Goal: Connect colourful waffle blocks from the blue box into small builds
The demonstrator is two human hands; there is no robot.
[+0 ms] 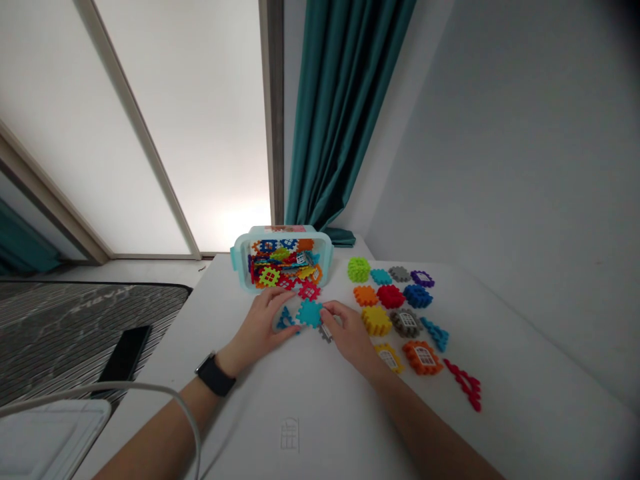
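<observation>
My right hand (347,333) pinches the right edge of a light blue, notched square tile (310,313) between thumb and fingers. A grey notched piece (326,333) lies partly hidden beneath that hand. My left hand (263,323), wearing a black watch, is open, thumb and fingers spread around a blue triangular piece (285,319) on the table. Its thumb tip comes close to the tile's left side. Just beyond the tile is a red notched piece (309,291), near the box.
A pale teal box (240,253) of mixed building pieces stands at the back. On the right are sorted stacks, including yellow (376,321), red (391,297) and orange (423,358) ones, plus a long red piece (465,385). A white cable (185,403) crosses the left forearm.
</observation>
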